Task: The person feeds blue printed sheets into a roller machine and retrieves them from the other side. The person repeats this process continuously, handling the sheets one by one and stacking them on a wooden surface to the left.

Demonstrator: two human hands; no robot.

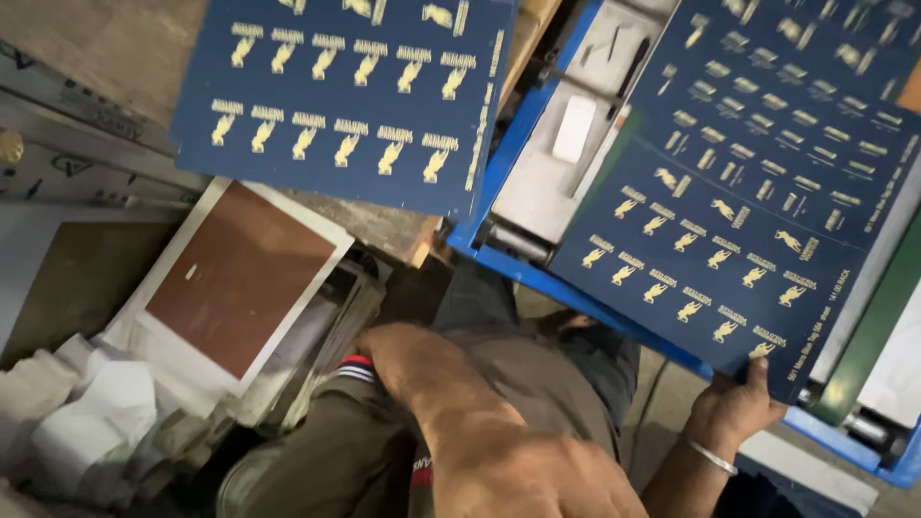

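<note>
My right hand (737,408), with a thin metal bangle on the wrist, grips the near corner of a large navy blue sheet (729,221) printed with rows of small gold emblems. That sheet lies tilted over a blue-framed machine (499,182). A second navy sheet with the same gold rows (345,96) rests on the wooden table at the upper left. My bare left arm (432,403) crosses the lower middle over my olive trousers. Its hand is out of sight.
A brown board in a white border (240,278) lies on a pile of papers at the left, with crumpled white paper (86,412) below it. A white block (576,128) and a metal roller (518,243) sit in the machine. Green and white panels stand at the right edge.
</note>
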